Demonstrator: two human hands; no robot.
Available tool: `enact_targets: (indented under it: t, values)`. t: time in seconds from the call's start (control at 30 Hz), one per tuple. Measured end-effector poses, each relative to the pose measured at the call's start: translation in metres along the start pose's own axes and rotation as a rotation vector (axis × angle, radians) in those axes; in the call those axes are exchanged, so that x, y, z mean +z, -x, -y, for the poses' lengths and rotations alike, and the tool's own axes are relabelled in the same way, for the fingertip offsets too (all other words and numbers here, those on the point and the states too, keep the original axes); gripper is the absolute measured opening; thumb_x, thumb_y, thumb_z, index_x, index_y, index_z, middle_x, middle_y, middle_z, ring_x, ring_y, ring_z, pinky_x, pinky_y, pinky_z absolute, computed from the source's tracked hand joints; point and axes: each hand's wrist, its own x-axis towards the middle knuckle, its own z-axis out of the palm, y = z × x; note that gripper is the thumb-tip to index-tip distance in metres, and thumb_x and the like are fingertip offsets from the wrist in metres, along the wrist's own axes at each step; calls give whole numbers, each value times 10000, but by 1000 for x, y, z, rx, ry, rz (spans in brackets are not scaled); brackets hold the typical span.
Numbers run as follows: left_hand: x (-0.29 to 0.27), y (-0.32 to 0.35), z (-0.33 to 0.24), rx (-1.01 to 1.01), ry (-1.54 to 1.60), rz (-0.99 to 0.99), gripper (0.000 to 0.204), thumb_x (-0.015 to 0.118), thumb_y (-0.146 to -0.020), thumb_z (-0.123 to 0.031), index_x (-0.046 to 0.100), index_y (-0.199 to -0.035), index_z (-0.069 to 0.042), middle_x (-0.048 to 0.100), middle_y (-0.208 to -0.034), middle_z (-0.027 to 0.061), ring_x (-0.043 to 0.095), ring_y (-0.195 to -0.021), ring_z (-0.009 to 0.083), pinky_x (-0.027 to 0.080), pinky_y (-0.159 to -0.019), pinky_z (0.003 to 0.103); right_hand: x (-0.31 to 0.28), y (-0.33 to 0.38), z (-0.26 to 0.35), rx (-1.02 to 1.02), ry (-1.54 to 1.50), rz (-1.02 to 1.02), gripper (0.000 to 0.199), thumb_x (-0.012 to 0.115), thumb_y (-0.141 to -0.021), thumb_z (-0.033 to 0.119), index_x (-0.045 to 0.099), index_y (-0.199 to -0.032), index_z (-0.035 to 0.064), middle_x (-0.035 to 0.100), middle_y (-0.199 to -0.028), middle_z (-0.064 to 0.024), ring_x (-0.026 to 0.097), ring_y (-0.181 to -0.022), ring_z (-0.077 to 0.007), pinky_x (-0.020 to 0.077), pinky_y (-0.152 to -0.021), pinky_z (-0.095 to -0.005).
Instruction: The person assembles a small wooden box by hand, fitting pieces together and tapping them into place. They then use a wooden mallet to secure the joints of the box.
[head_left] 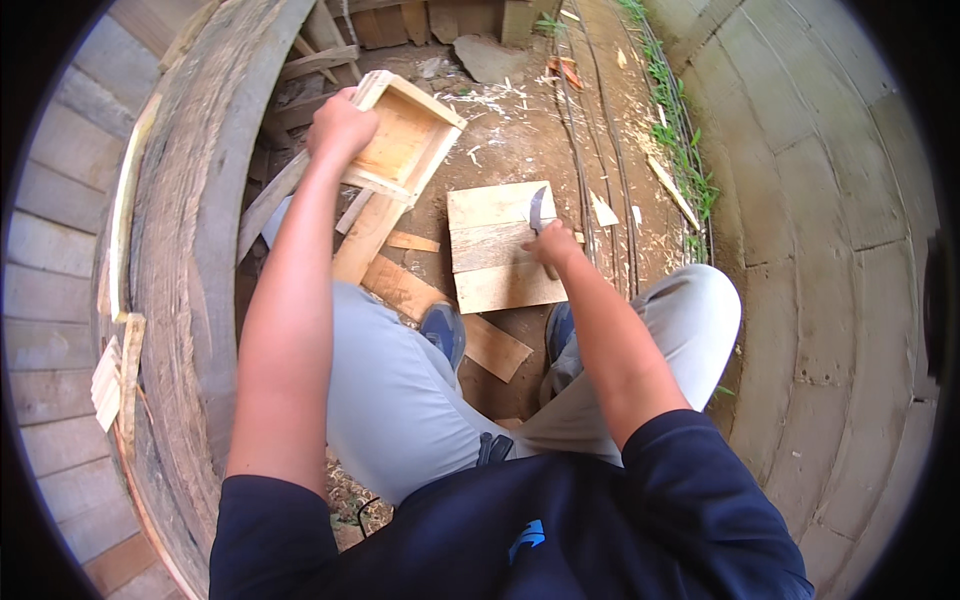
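Note:
My left hand (340,125) grips the near rim of a small open wooden box (405,135), held tilted above the ground. My right hand (552,248) is closed on the handle of a tool with a curved metal blade (537,208) that points away from me. The blade rests over a panel of light wooden boards (495,250) lying flat on the dirt. My two blue shoes (445,330) stand just below the panel, with loose planks around them.
A big weathered wooden spool (190,260) curves along my left. Concrete paving (820,200) rises on the right, edged with grass (680,140). Loose planks (400,285), wood chips and metal rods (600,170) lie on the dirt. More scrap wood is stacked at the top.

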Motion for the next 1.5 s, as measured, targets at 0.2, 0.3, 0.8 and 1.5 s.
enact_targets:
  t: [0.2,0.3,0.8,1.5]
  values:
    - [-4,6,10,32,125,32,485,792,-758,-248,691,-1190,-51,711,-1163,185,687,-1114,331,563,-921,459,52,9,-17,-329,-161,-297,369,636,-877,124,669,-1230,21,709,-1042,-295,698,-1033,-433,567,-886,-480]
    - [3,12,-11,10,176,78,421,740,-788,-168,714,-1190,-45,690,-1257,190,655,-1216,336,544,-1011,453,55,-38,-33,-248,-27,-391,291,705,-852,108,698,-1077,-76,731,-974,-272,743,-904,-390,605,-762,-479]
    - [-10,31,1,-107,153,156,437,666,-824,-117,673,-1259,-82,665,-1317,164,601,-1285,338,441,-1118,464,-317,78,261,-1123,-650,-538,308,696,-935,146,664,-1192,-20,671,-898,-31,561,-708,-102,456,-625,-284]
    - [98,-40,24,114,445,69,366,507,-1027,-322,622,-1132,10,626,-1037,153,599,-980,269,491,-913,409,-128,243,423,-1425,-246,-608,560,599,-998,385,505,-1434,46,507,-1386,-237,427,-1324,-408,326,-1125,-507]
